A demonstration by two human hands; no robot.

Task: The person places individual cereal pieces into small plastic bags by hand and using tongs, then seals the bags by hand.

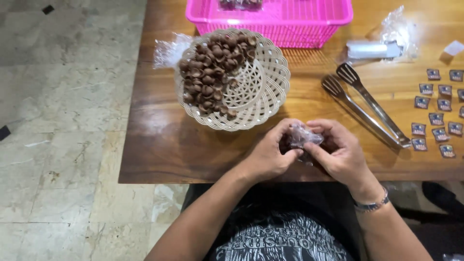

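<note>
Both hands' grip pinching small clear bag point(303, 137), left hand point(267, 153), right hand point(342, 153), bag's twisted neck pointing up

The scene is evenly and fairly brightly lit from above, with soft glare patches on the polished wooden table point(159, 140) and on the pale stone floor point(58, 121). Soft shadows lie beside the woven basket point(270, 92) and under the metal tongs point(367, 104). Focus is moderate; fine detail looks slightly smeared, and the edges bend a little.
</note>
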